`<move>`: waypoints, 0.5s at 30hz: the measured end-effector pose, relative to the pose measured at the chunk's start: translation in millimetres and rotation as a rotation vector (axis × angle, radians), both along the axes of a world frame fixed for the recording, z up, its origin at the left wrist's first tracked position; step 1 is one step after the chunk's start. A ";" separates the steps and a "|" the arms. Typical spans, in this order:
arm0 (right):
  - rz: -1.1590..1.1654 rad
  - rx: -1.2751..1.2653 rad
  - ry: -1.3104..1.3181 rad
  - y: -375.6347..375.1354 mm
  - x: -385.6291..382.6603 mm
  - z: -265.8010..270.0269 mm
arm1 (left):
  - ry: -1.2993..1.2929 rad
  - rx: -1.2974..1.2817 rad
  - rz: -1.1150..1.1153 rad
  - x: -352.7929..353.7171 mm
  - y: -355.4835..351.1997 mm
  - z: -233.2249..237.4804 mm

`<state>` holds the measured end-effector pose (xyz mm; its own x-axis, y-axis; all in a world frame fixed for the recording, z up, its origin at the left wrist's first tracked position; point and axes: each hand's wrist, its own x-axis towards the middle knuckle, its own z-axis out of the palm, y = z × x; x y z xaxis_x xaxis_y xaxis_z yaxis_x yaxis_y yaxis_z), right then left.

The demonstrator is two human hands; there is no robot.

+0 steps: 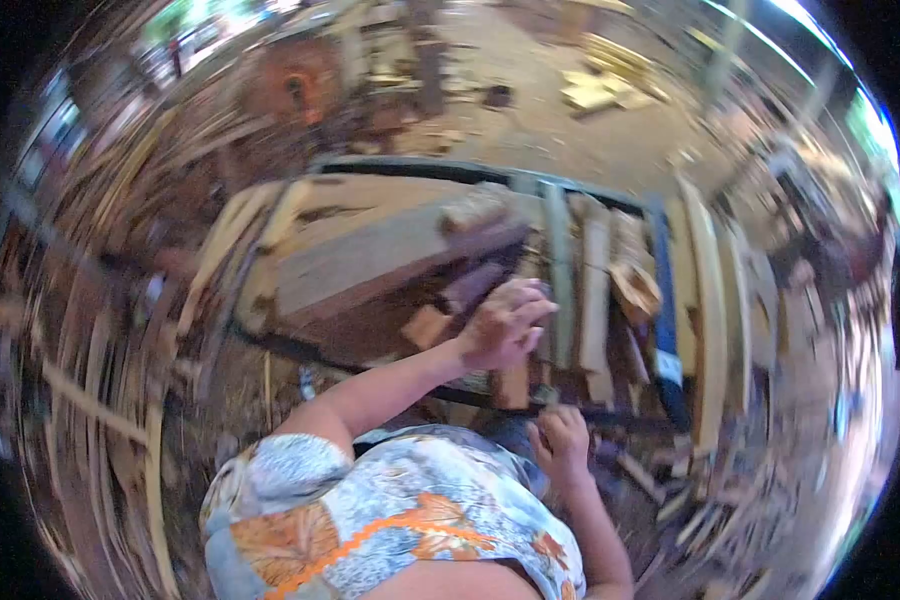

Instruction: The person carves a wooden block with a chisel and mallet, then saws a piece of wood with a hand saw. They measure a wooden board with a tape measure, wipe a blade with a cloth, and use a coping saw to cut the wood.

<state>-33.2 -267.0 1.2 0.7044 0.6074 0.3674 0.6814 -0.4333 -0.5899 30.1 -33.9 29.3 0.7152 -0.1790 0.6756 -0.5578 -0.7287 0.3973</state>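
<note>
My left hand [505, 325] reaches over a black-edged metal frame [425, 168] holding pieces of wood. Its fingers are bent but apart, blurred, with nothing visible in them. Just left of it lies a short dark wooden block [470, 288], below a long thick plank [370, 255]. My right hand [562, 438] is low, close to the frame's near edge, in front of my patterned shirt. Its fingers are curled in, and whatever they may hold is hidden. Between the hands a small reddish wood piece [511, 385] stands near the edge.
Narrow boards and a blue bar [664, 300] run along the frame's right part. Pale planks [708, 320] lie beyond it. Wood strips [100, 400] fill the left side. Yellowish offcuts [610, 85] lie on the floor ahead, and an orange round object [300, 85] is farther left.
</note>
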 end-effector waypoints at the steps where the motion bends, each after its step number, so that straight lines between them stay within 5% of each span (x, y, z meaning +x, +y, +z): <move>1: 0.020 0.003 0.028 6.6 -5.2 -6.9 | -0.037 0.024 0.063 -1.7 10.3 7.8; 5: 0.086 0.006 0.325 20.7 -23.3 -52.0 | -0.049 0.042 0.263 -0.1 62.9 26.0; 10: -0.062 -0.025 0.773 22.7 -20.3 -95.7 | 0.270 0.191 0.600 15.0 119.9 32.0; 15: -0.097 -0.112 0.798 12.3 -5.0 -148.1 | 0.481 0.346 0.645 21.2 136.1 3.0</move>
<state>-38.2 -254.7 -147.0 0.7799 0.5334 -0.3275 0.0301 -0.5546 -0.8316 51.3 102.3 32.3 0.9411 0.2199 0.2569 0.1765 -0.9674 0.1814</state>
